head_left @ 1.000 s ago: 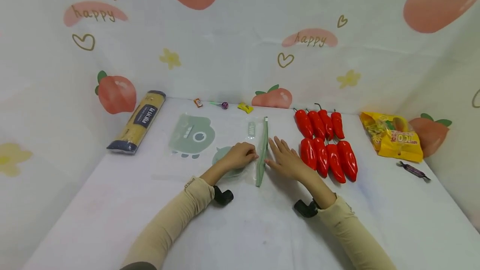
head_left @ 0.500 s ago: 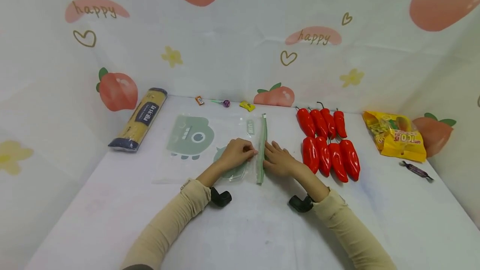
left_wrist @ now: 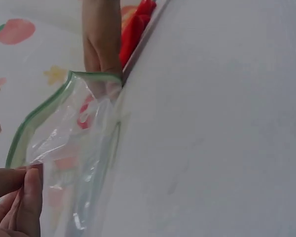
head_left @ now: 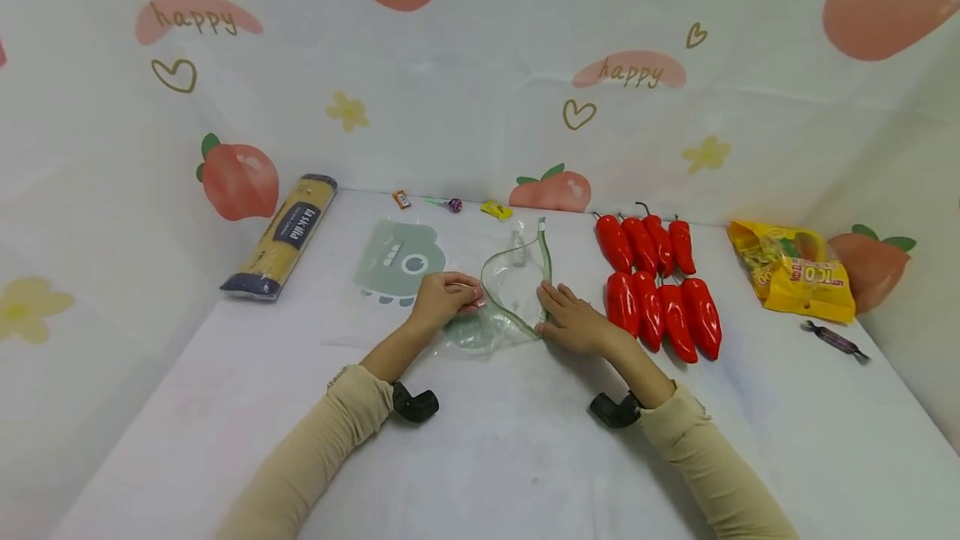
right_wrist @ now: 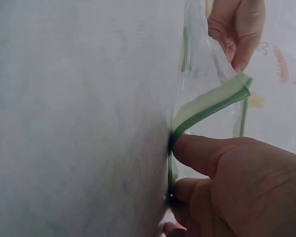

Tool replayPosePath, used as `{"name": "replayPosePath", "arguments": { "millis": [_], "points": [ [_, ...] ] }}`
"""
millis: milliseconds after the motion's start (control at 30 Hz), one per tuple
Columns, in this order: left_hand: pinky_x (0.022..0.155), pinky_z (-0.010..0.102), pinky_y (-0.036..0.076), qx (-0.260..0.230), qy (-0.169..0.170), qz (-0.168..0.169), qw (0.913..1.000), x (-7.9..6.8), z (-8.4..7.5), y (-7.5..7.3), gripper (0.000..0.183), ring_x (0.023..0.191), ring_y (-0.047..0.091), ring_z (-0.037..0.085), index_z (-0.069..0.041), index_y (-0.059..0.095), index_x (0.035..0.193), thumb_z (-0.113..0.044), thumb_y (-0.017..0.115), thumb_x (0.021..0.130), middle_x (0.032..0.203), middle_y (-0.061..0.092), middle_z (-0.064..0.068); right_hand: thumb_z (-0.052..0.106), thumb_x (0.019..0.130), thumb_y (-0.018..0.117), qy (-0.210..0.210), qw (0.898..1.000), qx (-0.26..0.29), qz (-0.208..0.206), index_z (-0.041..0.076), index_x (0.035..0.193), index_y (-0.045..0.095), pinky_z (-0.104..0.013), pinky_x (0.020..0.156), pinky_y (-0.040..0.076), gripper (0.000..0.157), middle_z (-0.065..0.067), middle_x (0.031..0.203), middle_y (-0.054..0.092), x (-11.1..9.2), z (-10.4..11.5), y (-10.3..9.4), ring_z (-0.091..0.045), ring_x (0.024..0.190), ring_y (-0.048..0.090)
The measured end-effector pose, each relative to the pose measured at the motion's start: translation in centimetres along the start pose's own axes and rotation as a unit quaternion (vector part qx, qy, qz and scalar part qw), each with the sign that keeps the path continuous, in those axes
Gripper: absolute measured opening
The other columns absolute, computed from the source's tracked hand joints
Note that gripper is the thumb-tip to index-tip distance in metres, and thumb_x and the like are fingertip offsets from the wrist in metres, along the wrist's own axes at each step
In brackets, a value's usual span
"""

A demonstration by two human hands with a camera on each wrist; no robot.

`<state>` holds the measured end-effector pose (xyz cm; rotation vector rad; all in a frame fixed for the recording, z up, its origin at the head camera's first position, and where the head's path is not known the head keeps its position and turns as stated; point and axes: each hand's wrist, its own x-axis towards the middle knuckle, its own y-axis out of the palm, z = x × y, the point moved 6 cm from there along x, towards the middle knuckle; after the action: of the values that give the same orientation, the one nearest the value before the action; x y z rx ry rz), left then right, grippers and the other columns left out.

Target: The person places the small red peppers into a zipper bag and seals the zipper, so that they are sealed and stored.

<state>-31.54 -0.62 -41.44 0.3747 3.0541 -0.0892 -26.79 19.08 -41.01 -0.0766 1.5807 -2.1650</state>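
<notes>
A clear zip bag (head_left: 397, 261) with a pale green monster print lies flat on the table, its green-edged mouth (head_left: 547, 255) toward the right. My left hand (head_left: 441, 303) pinches the upper layer of the bag and holds it up, so the mouth gapes in a wide loop. In the left wrist view, thumb and fingertips (left_wrist: 32, 185) meet on the film just below the green zip strip (left_wrist: 39, 107). My right hand (head_left: 579, 323) presses the lower edge of the mouth to the table with extended fingers. Its thumb (right_wrist: 197, 150) touches the green strip in the right wrist view.
Red peppers (head_left: 660, 311) lie in two rows right of the right hand. Farther right are a yellow snack bag (head_left: 802, 277) and a dark wrapped candy (head_left: 835, 341). A pasta pack (head_left: 281, 240) lies at the left. A lollipop (head_left: 453, 205) and small candies (head_left: 497, 209) line the back.
My left hand has moved left and lifted the upper layer, and the bag's mouth has spread from a narrow strip into a loop. My right hand stays at the mouth's edge.
</notes>
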Motion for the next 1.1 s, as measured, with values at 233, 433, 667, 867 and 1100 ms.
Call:
{"name": "replayPosePath", "arguments": {
  "millis": [233,433,667,867,1100],
  "points": [
    [0.057,0.018,0.055,-0.093,-0.050,-0.001,0.9944,0.0,1.0,1.3,0.023,0.061,0.065,0.007,0.013,0.061,0.103,-0.001,0.063,0.084,0.069,0.067,-0.001,0.035,0.092,0.050,-0.004,1.000,0.022,-0.014,0.005,0.146,0.017,-0.062,0.108,0.019,0.070,-0.014,0.153,0.015,-0.2,-0.3,0.3,-0.039,0.140,0.012],
    [0.056,0.016,0.054,-0.084,-0.049,0.011,0.9952,0.1,1.2,2.4,0.020,0.064,0.065,0.006,0.011,0.063,0.100,-0.001,0.063,0.084,0.074,0.070,0.002,0.033,0.090,0.055,-0.006,0.992,0.091,-0.090,0.016,0.148,0.011,-0.054,0.108,0.029,0.075,-0.011,0.153,0.020,-1.4,-1.6,-1.0,-0.033,0.139,0.021],
    [0.055,0.014,0.052,-0.087,-0.046,0.007,0.9952,0.3,1.2,2.5,0.018,0.064,0.065,0.004,0.010,0.063,0.098,-0.001,0.064,0.083,0.072,0.069,0.000,0.016,0.089,0.059,0.031,0.942,0.146,-0.299,0.007,0.144,0.028,-0.052,0.095,0.044,0.063,-0.019,0.139,0.043,-3.7,-5.2,-4.8,-0.035,0.122,0.047],
    [0.057,0.014,0.053,-0.077,-0.043,0.007,0.9960,0.3,0.9,2.4,0.018,0.067,0.066,0.004,0.008,0.063,0.098,-0.002,0.063,0.084,0.074,0.070,0.002,0.020,0.093,0.052,0.131,0.932,0.185,-0.282,0.005,0.143,0.029,-0.044,0.083,0.053,0.056,-0.023,0.120,0.056,-4.0,-8.3,-5.0,-0.031,0.099,0.050],
    [0.056,0.013,0.052,-0.070,-0.036,0.005,0.9969,0.5,0.8,2.6,0.016,0.066,0.065,0.004,0.007,0.064,0.097,-0.002,0.063,0.084,0.074,0.069,0.001,0.024,0.092,0.055,0.147,0.950,0.202,-0.186,0.005,0.142,0.030,-0.049,0.095,0.046,0.059,-0.022,0.137,0.044,-2.8,-8.5,-3.8,-0.036,0.122,0.043]
  ]
}}
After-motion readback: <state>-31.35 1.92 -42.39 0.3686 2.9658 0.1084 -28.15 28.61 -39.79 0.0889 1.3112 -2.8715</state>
